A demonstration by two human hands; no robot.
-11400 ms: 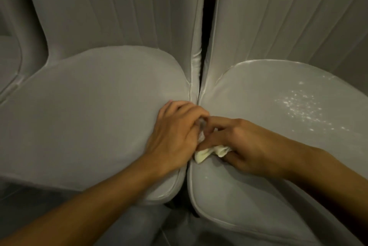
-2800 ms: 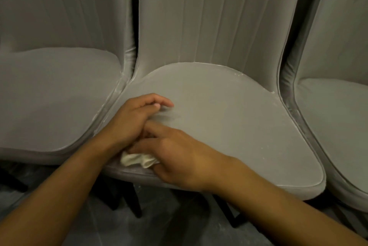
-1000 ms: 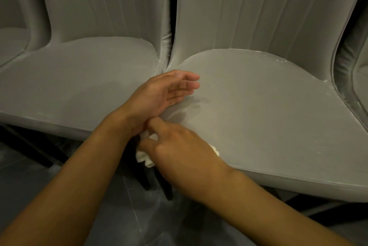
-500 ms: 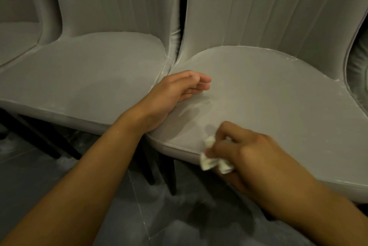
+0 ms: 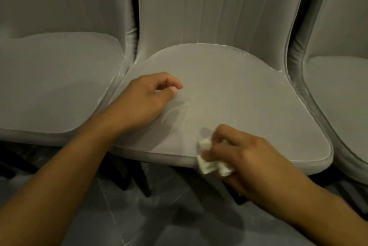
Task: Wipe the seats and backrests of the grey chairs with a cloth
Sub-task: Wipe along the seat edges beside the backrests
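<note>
Grey fabric on three chairs in a row, set tight side to side. Middle chair [image 5: 239, 90] largest in view, with a rounded seat and a vertically stitched backrest [image 5: 219, 7]; left chair [image 5: 55, 86] and right chair [image 5: 342, 96] cut off by the frame edges. Below the seats, dark tiled floor [image 5: 159, 222] and black chair legs [image 5: 144, 182]. Two bare forearms reaching in from the bottom corners. Left hand [image 5: 143, 102] resting on the left part of the middle seat, fingers loosely curled, thumb tip near the forefinger, nothing held. Right hand [image 5: 251, 158] at the seat's front edge, fingers and thumb pinched round a small crumpled white cloth [image 5: 209, 166]. Cloth partly against the front rim of the middle seat, partly hanging past it, slightly blurred. Faint curved marks [image 5: 173, 112] in the fabric just beside the left hand. Tiny white specks [image 5: 244, 54] along the seam at the back right of the seat.
</note>
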